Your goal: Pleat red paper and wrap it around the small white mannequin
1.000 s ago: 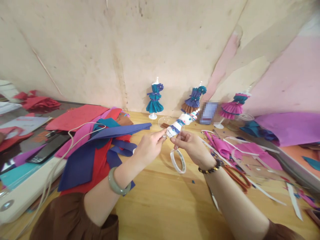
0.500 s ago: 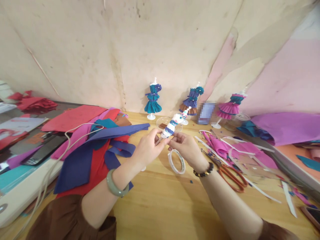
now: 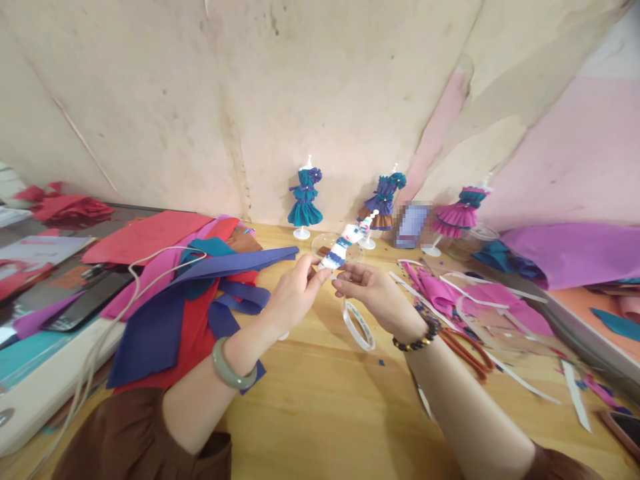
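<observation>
Form (image 3: 344, 243) is sitting tilted between both hands, above the table (image 3: 310, 413), top knob pointing away and up to the right; body is showing white with blue, teal and pink bands. Left hand (image 3: 295, 293) is nearly closed, pinching its lower end between thumb and fingers. Right hand (image 3: 373, 297) is curling in just beside it, fingertips together, seemingly on the loose end of the tape (image 3: 354, 333); can't tell if they're also touching the form. Roll is hanging below those fingers. Handling guess: form is likely light and stiff in the core, bands thin and easy to shift or crease, knob slim and probably the weak spot. Best hold: bare bottom end or the core, light pressure, off the bands and knob. Tape probably sticky, so fingertips only at the edge. Clear dish (image 3: 357, 255) is lying behind the form. Farther back, teal doll (image 3: 306, 200), blue doll (image 3: 384, 203) and pink doll (image 3: 457, 215) are standing near the wall (image 3: 165, 113). Scissors (image 3: 471, 344) and pink scraps (image 3: 490, 303) are lying right, navy cloth (image 3: 150, 340) left.
</observation>
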Demonstrator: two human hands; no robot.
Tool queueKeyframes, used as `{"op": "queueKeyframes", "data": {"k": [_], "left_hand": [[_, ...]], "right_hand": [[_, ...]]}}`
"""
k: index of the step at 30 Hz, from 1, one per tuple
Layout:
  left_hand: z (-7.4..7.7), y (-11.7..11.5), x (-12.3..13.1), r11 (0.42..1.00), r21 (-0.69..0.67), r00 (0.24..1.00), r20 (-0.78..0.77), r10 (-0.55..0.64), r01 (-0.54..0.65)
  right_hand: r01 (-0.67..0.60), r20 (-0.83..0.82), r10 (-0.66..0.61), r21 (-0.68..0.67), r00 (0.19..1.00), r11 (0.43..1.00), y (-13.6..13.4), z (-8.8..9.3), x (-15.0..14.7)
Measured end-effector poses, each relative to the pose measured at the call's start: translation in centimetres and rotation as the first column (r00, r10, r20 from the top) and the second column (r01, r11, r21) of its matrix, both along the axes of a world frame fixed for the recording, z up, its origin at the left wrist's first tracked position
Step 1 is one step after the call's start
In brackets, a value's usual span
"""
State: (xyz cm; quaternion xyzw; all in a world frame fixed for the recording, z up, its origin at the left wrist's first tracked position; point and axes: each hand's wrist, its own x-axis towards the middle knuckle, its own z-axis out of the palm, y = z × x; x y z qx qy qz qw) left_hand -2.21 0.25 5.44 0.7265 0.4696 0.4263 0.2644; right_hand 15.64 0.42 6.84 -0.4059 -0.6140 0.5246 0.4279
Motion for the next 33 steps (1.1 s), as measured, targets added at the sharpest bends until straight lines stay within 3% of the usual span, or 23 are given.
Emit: {"op": "queueKeyframes", "data": {"k": [7,20,29,33], "left_hand": [[0.4,0.0,-0.2,0.999,-0.049,1.000,0.012,0.011,-0.010],[-0.2,0.7,-0.1,0.973,-0.145,0.958,0.251,-0.141,0.181],[-0.1,0.3,0.1,0.962,-0.176,0.954,0.254,-0.161,0.209],[-0.3,0.2,0.3,0.987,-0.116,0.987,0.132,-0.092,0.107]], "right_hand": [[0.004,-0.011,-0.004,0.022,1.000,1.000,0.3,-0.4,0.0],[0.128,-0.020,-0.127,0.006,0.992,0.992,0.3,-0.1,-0.2],[0.112,-0.026,-0.112,-0.020,0.993,0.994,0.7,-0.9,0.2],[0.084,-0.010,-0.084,0.004,0.996,0.996,0.9,-1.5,0.1]]}}
